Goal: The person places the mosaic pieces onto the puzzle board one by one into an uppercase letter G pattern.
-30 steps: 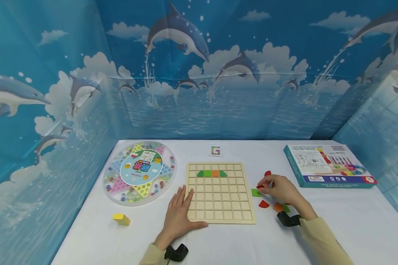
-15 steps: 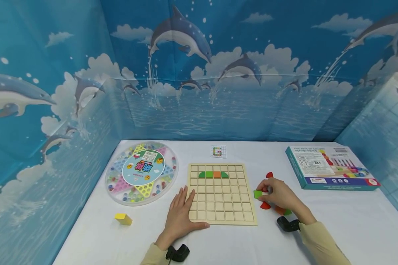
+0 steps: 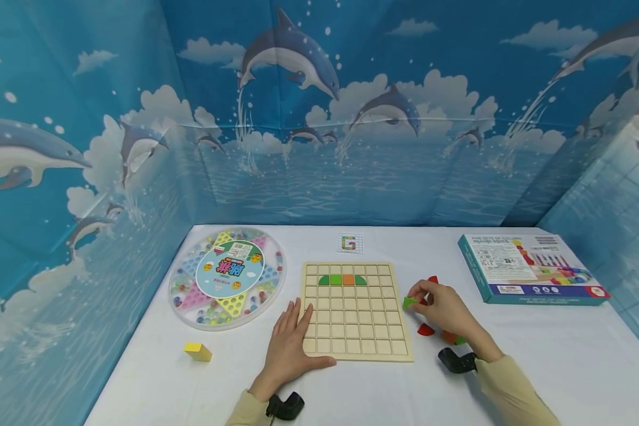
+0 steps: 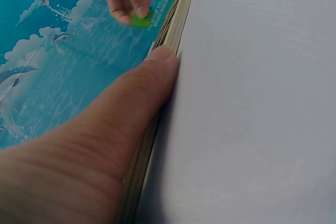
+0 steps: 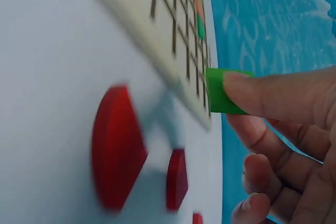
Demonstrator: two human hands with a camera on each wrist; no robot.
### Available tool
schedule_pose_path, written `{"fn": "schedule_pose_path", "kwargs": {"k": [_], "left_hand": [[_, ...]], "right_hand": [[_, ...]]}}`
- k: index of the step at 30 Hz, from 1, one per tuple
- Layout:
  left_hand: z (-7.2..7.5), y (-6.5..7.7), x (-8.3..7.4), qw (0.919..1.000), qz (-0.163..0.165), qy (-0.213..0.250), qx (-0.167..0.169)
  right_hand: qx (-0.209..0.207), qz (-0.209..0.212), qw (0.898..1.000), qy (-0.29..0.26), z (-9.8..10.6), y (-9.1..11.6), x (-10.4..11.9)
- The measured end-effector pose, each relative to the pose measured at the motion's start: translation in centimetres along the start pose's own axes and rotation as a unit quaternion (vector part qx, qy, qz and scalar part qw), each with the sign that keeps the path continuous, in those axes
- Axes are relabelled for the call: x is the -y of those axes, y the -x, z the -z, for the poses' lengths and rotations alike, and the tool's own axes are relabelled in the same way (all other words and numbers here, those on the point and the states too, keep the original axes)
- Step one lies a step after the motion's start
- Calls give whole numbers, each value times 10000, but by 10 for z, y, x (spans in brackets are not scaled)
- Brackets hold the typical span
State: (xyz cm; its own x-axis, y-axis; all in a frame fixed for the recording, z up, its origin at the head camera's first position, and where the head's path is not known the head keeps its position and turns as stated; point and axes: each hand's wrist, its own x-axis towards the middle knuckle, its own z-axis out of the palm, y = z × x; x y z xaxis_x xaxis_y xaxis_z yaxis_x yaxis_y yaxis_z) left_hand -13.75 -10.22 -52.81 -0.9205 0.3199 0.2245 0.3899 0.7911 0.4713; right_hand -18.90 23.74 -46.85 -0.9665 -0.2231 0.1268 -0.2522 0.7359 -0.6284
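Observation:
My right hand (image 3: 444, 307) pinches a green square tile (image 5: 218, 92) between thumb and fingertips, just off the right edge of the wooden grid board (image 3: 355, 322). My left hand (image 3: 290, 355) lies spread at the board's near left corner. Its fingers reach along the left side, and its thumb (image 4: 152, 69) runs along the front edge. In an upper row of the board sit a green quarter-round (image 3: 324, 280), a green square (image 3: 336, 280), an orange square (image 3: 348, 280) and another green quarter-round (image 3: 360, 280). Below my right hand are red quarter-round pieces (image 5: 118, 150).
Orange (image 3: 449, 337) and green pieces lie by the right wrist. A small pattern card (image 3: 349, 243) is behind the board. Round marble game (image 3: 226, 278) stands at left, a yellow block (image 3: 197, 351) in front of it, and a flat box (image 3: 532, 266) at back right.
My right hand has moved from over the red pieces to the green square tile and lifted it off the table, now tilted in the fingers. The left hand stays on the board.

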Motion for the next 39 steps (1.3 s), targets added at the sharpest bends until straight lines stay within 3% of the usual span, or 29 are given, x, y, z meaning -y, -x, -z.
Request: {"fn": "schedule_pose_path", "kwargs": {"k": [5,11,21,30,39], "left_hand": [[1,0,0,10000,35,-3,22],[0,0,-1,9999,79,32,99],[1,0,-2,10000,27,-56,8],[-1,0,-1,9990,-246,-206,-298],[2,0,-1,9999,-27,-146,-26]], "right_hand": [[-74,74,9996,-274,-13,-15,25],[35,543,9975,-452,-42,-35,46],[162,608,9980,-88,-79,-65,84],[168,725,9972,58,-99,-81,95],[251,622,9977,136,-105,-87,97]]}}
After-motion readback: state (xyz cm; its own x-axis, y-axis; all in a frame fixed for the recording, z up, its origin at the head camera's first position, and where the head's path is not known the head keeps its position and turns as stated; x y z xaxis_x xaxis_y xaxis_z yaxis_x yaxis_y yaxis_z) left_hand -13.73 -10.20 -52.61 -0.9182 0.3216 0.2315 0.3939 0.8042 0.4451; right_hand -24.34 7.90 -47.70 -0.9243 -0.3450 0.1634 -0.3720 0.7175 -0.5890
